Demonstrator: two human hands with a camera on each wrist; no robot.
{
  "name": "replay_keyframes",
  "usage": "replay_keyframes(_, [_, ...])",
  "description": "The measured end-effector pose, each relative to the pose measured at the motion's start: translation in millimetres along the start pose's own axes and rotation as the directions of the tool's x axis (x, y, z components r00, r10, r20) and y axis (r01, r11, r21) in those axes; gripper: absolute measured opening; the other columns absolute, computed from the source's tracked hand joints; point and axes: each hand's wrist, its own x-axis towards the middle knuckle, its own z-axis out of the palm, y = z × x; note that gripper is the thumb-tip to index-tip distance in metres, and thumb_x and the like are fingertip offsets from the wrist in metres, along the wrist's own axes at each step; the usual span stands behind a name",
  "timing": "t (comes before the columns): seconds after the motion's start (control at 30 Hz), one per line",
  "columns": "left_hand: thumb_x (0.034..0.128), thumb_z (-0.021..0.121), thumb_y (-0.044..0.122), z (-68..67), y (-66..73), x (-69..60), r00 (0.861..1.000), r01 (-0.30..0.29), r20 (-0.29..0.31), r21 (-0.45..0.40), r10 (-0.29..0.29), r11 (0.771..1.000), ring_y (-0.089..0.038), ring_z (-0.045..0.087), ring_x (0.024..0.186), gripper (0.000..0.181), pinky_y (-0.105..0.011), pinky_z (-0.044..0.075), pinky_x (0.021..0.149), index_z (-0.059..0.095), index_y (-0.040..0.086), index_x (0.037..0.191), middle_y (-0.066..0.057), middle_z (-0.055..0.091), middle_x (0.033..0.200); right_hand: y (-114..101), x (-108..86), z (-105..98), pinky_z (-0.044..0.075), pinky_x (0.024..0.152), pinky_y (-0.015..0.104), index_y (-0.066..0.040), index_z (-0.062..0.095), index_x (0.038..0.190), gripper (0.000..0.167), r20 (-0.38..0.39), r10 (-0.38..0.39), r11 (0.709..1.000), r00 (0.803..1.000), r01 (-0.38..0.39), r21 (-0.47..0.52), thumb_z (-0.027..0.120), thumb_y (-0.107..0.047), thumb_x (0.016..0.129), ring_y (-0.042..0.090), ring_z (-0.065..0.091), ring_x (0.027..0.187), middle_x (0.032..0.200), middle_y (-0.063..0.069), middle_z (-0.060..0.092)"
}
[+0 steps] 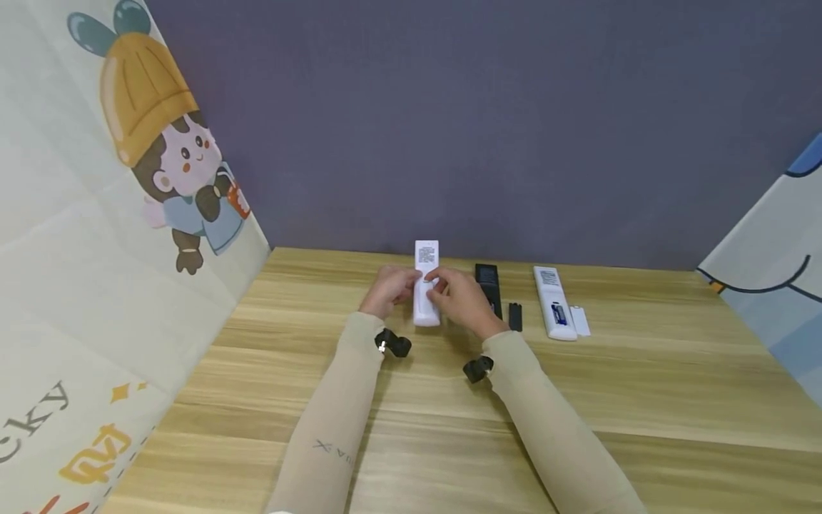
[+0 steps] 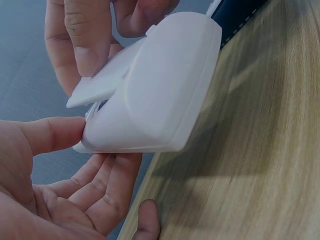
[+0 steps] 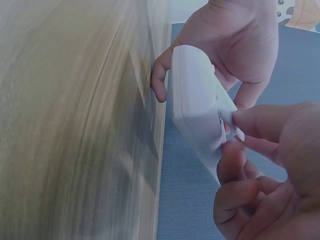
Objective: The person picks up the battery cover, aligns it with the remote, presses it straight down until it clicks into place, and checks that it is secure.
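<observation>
A white remote control [image 1: 427, 310] is held back side up above the wooden table, with a printed label at its far end. My left hand [image 1: 388, 289] grips its left side, thumb on the edge and fingers underneath in the left wrist view. The white battery cover [image 2: 102, 80] is tilted up at one end, with a gap between it and the remote's body. My right hand [image 1: 465, 300] pinches the raised end of this cover; in the right wrist view the thumb and fingers meet at its edge. The compartment inside is mostly hidden.
To the right lie a black remote [image 1: 488, 278], partly behind my right hand, and a black battery cover [image 1: 516, 317]. Farther right is another white remote [image 1: 549, 285] with batteries [image 1: 559, 313] showing, its white cover [image 1: 581, 321] beside it. A grey-blue partition [image 1: 481, 143] borders the table's back.
</observation>
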Motion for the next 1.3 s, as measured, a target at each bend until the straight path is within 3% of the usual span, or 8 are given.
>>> replay_keyframes(0.23, [0.0961,0.065,0.012,0.3,0.4,-0.1,1.000,0.006,-0.001,0.008,-0.006,1.000,-0.009,0.062,0.065,0.031,-0.023,0.040,0.060,0.069,-0.007,0.121,-0.001,0.070,0.079,2.1,-0.1,-0.3,0.049,0.064,0.031,-0.013,0.068,0.126,0.028,0.017,0.005,0.999,1.000,-0.004,-0.037,0.068,-0.019,0.099,0.019,0.062,0.077,0.099,0.008,0.067])
replay_keyframes(0.97, [0.0963,0.064,0.011,-3.0,-0.3,2.2,1.000,-0.002,0.001,-0.007,0.002,1.000,-0.010,0.064,0.063,0.030,-0.023,0.043,0.060,0.069,-0.008,0.119,-0.002,0.071,0.078,0.3,-1.0,3.2,0.046,0.061,0.030,-0.018,0.072,0.128,0.030,-0.025,-0.026,0.987,0.999,0.022,-0.156,0.067,-0.026,0.100,0.018,0.059,0.073,0.106,0.007,0.068])
replay_keyframes(1.17, [0.0961,0.065,0.015,-3.0,0.8,1.1,1.000,0.014,-0.007,0.001,-0.014,1.000,-0.010,0.059,0.063,0.030,-0.024,0.044,0.061,0.070,-0.005,0.118,0.002,0.068,0.075,0.2,-2.4,5.9,0.046,0.060,0.029,-0.018,0.075,0.124,0.027,-0.095,-0.041,0.992,0.995,0.029,-0.127,0.066,-0.029,0.101,0.018,0.062,0.077,0.108,0.007,0.071])
replay_keyframes(1.3, [0.0964,0.065,0.015,-4.6,4.1,-0.4,1.000,0.029,-0.003,0.010,-0.029,1.000,-0.012,0.064,0.069,0.032,-0.026,0.050,0.066,0.068,-0.005,0.121,-0.001,0.070,0.084,-0.1,-0.3,7.6,0.046,0.062,0.031,-0.016,0.070,0.129,0.031,-0.108,0.010,0.998,0.994,-0.017,-0.063,0.067,-0.025,0.101,0.019,0.061,0.079,0.097,0.005,0.068])
